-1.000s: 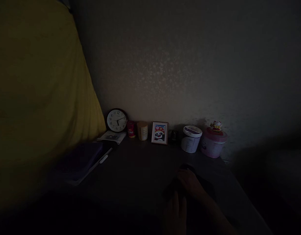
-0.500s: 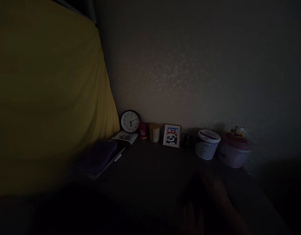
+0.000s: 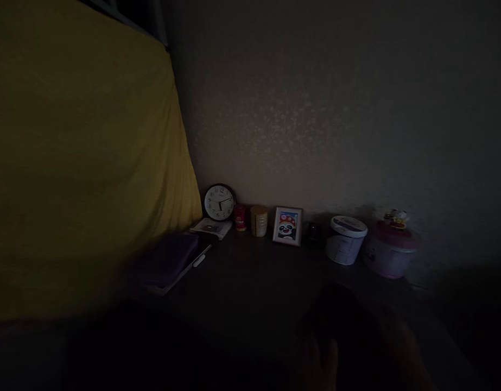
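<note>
The room is very dark. At the bottom edge my left hand (image 3: 324, 359) shows only as a faint shape with its fingers pointing up. To its right, my right hand (image 3: 399, 343) is a dim blur on the desk. Between and just above them lies a dark rounded thing (image 3: 338, 314) that I cannot make out. Both hands are close to it, but whether either one touches or holds it is hidden by the dark.
Along the wall on the dark desk (image 3: 250, 288) stand a round clock (image 3: 220, 202), a red tin (image 3: 240, 218), a tan jar (image 3: 259, 220), a framed panda picture (image 3: 288, 226), a white tub (image 3: 346, 239) and a pink tub (image 3: 391, 250) with a figurine. A purple notebook (image 3: 169, 260) lies left, beside a yellow curtain (image 3: 83, 163).
The view has swung left, so the desk things sit further right. My hands have slid to the lower right and grown fainter; the right hand no longer shows clearly on the dark thing.
</note>
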### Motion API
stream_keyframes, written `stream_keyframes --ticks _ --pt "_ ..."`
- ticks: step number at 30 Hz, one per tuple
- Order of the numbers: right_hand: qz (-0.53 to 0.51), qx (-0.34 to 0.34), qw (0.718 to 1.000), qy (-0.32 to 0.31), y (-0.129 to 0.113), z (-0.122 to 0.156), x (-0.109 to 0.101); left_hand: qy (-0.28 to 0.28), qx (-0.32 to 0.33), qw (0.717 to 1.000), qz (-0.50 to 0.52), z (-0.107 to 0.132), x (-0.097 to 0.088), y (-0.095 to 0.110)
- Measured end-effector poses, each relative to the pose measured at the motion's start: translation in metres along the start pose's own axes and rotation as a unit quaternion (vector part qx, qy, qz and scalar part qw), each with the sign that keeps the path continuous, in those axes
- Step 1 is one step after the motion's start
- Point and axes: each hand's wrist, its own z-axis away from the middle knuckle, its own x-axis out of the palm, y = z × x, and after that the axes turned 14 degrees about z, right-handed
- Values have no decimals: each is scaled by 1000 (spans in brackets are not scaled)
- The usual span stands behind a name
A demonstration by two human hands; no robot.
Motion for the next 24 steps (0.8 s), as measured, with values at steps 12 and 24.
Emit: stream_keyframes --ticks 12,24 --pt "-65 147 983 -90 3 71 -47 -27 91 995 22 14 -14 -9" --pt "-221 209 951 -52 -19 64 -47 -20 98 995 21 10 -7 -11"
